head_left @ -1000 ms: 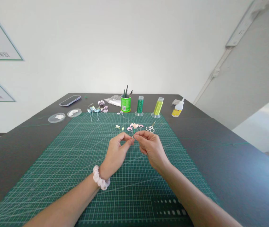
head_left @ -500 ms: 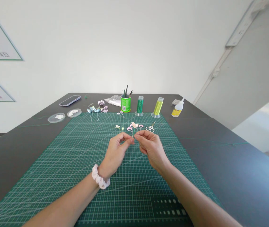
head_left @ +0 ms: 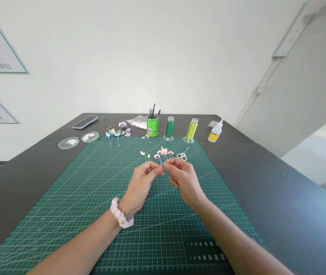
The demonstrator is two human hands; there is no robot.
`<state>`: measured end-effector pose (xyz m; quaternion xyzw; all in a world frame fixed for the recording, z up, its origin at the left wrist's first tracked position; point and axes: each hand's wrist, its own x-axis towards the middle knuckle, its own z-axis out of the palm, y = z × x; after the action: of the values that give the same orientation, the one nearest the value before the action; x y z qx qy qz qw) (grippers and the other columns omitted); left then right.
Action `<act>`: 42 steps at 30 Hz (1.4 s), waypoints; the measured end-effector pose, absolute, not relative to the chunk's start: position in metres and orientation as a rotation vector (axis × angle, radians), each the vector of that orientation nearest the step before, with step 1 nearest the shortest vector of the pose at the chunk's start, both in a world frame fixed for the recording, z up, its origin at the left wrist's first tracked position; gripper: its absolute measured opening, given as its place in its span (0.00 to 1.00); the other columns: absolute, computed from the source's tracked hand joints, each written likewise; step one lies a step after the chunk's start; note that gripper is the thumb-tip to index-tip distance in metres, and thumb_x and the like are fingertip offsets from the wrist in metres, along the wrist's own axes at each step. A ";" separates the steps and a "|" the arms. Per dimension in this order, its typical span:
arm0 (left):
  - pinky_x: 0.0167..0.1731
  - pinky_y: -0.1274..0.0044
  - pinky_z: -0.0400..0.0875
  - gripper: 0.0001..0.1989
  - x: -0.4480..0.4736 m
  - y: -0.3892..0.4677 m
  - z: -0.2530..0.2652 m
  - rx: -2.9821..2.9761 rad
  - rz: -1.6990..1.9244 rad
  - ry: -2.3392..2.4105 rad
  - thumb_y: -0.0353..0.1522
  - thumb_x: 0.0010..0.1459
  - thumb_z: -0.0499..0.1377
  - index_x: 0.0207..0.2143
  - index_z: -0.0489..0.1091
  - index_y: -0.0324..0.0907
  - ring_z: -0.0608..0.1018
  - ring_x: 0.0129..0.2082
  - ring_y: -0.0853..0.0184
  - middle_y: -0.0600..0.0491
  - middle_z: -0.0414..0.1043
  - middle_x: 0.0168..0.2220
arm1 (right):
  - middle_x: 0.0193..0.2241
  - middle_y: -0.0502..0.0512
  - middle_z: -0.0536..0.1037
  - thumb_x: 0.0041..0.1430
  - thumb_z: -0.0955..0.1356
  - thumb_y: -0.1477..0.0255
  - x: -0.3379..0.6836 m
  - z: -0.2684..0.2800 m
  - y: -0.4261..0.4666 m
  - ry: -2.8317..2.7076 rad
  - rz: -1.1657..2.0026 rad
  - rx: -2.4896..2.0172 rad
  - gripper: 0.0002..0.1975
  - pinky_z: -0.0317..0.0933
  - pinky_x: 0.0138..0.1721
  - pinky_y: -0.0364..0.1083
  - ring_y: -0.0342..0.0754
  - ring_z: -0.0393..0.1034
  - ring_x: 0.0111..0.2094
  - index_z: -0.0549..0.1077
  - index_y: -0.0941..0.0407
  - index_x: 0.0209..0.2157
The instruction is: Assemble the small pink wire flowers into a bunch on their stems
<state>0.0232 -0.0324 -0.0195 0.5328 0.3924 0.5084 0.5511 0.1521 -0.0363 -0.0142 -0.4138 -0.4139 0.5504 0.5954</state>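
A small spray of artificial flowers (head_left: 164, 151), peach in the middle with pink blooms at its sides, rises just beyond my fingertips. My left hand (head_left: 141, 187) pinches its thin stems between thumb and forefinger. Close against it, my right hand (head_left: 183, 179) is also closed in a pinch at the stems; whatever fine piece lies between those fingertips is too small to make out. A loose white bud (head_left: 142, 153) and a little green leaf on thin stems lie left of the spray. White-handled scissors (head_left: 182, 156) rest to its right.
A green cutting mat (head_left: 94, 198) covers the dark table. Behind stand a green can (head_left: 152, 126) of tools, a green thread spool (head_left: 169, 129), a yellow-green spool (head_left: 191, 130) and a glue bottle (head_left: 215, 132). Blue flowers (head_left: 113, 133), shallow dishes (head_left: 68, 143) and a phone (head_left: 85, 122) are at left.
The peach flower has turned and shifted slightly to the right between my hands. Both hands keep their pinch in nearly the same place.
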 end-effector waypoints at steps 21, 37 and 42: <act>0.41 0.73 0.62 0.08 0.024 -0.033 -0.019 0.985 1.123 0.787 0.35 0.49 0.65 0.24 0.72 0.40 0.70 0.31 0.69 0.55 0.71 0.26 | 0.15 0.43 0.65 0.42 0.75 0.64 0.153 -0.015 -0.038 -0.951 1.266 -0.955 0.12 0.40 0.13 0.39 0.34 0.46 0.13 0.74 0.58 0.22; 0.40 0.75 0.63 0.09 0.024 -0.032 -0.022 0.880 1.098 0.721 0.34 0.47 0.68 0.24 0.72 0.41 0.72 0.31 0.71 0.56 0.71 0.26 | 0.14 0.43 0.64 0.44 0.74 0.66 0.153 -0.016 -0.038 -0.932 1.257 -0.931 0.11 0.39 0.13 0.39 0.34 0.45 0.13 0.73 0.58 0.22; 0.41 0.75 0.63 0.09 0.024 -0.032 -0.022 0.887 1.094 0.722 0.35 0.47 0.68 0.24 0.72 0.41 0.72 0.32 0.70 0.56 0.70 0.26 | 0.14 0.42 0.63 0.44 0.74 0.66 0.153 -0.015 -0.037 -0.941 1.245 -0.935 0.10 0.40 0.13 0.39 0.35 0.45 0.13 0.73 0.57 0.22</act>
<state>0.0239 -0.0325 -0.0216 0.3987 0.3243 0.4918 0.7028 0.1527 -0.0375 -0.0155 -0.4058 -0.4084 0.5401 0.6139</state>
